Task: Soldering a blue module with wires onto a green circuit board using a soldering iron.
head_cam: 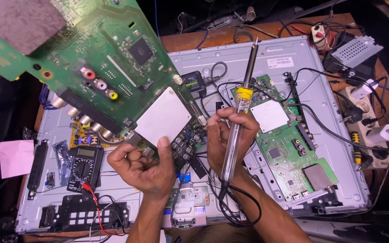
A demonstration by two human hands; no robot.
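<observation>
My left hand [142, 167] grips the lower edge of a large green circuit board [104, 54] lifted up close to the camera. The board carries red, white and yellow round jacks, a black chip and a square white metal shield [163, 116]. My right hand [230, 135] holds a soldering iron [241, 103] with a clear handle and yellow collar; its metal tip points up and away. The iron's black cord [235, 211] loops down past my right wrist. Both hands hover over the grey metal back panel [329, 103] of a flat screen.
A second green board [289, 148] with a white shield is mounted on the panel at right. A black multimeter [84, 167] with a red lead lies at left beside a pink paper [16, 157]. A white power strip [370, 130] with plugs and tangled cables sits at the right edge.
</observation>
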